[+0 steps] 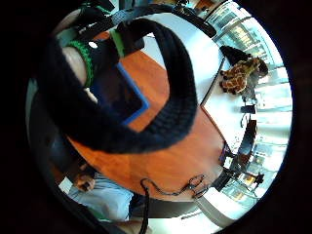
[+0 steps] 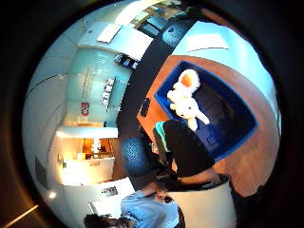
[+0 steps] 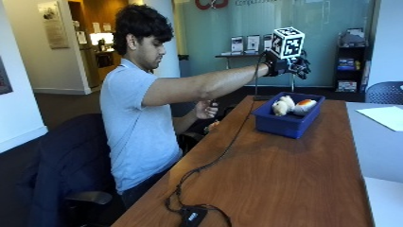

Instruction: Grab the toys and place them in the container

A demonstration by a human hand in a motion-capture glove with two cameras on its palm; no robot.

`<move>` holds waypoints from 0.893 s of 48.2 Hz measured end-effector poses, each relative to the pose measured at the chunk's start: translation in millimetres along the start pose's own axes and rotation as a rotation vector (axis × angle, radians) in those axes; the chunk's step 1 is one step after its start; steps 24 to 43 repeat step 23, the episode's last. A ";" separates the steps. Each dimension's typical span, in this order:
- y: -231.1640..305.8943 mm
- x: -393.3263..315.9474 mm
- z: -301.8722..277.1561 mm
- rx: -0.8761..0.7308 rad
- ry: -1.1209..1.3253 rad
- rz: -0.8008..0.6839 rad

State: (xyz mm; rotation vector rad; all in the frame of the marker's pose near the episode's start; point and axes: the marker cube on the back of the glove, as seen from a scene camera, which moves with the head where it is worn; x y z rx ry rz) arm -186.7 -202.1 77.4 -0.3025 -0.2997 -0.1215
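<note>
- On the wooden table (image 3: 296, 175), toward its far end, stands the blue container (image 3: 284, 124), an open rectangular bin.
- Inside the container lie two soft toys side by side: a white plush toy (image 3: 280, 105) and a white toy with an orange patch (image 3: 304, 106). The thumb side palm view shows them against one end of the bin, the white plush toy (image 2: 186, 107) touching the white toy with an orange patch (image 2: 186, 82).
- The gloved right hand (image 3: 286, 64) is raised at the end of an outstretched arm, above and just behind the container, well apart from the toys. Whether the grip is open or closed cannot be told; nothing is visibly held in it.
- The person sits in a chair at the table's left side, in a light blue shirt; the bare hand (image 3: 205, 109) is held near the table edge, curled around something small and dark.
- A black cable (image 3: 217, 158) trails from the raised arm down across the table to a small dark box (image 3: 193, 215) near the front edge.
- A giraffe plush (image 1: 240, 74) lies on an adjoining white table (image 1: 229, 114), well apart from the container.
- A sheet of paper (image 3: 383, 115) lies on the pale surface to the right of the wooden table.
- Behind the person is a glass wall (image 3: 277, 28) with a narrow shelf of framed items, a dark shelving unit (image 3: 350, 61) to the right, and a lit doorway to the left.
</note>
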 end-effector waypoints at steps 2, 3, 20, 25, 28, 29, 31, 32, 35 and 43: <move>2.4 2.9 -2.0 0.016 0.003 -0.001; 3.9 4.4 -3.0 0.022 0.005 -0.001; 33.2 22.5 2.1 0.001 0.165 -0.019; 37.9 24.7 2.9 -0.004 0.170 -0.030; 37.9 24.7 2.9 -0.004 0.170 -0.030; 37.9 24.7 2.9 -0.004 0.170 -0.030; 37.9 24.7 2.9 -0.004 0.170 -0.030; 37.9 24.7 2.9 -0.004 0.170 -0.030; 37.9 24.7 2.9 -0.004 0.170 -0.030; 37.9 24.7 2.9 -0.004 0.170 -0.030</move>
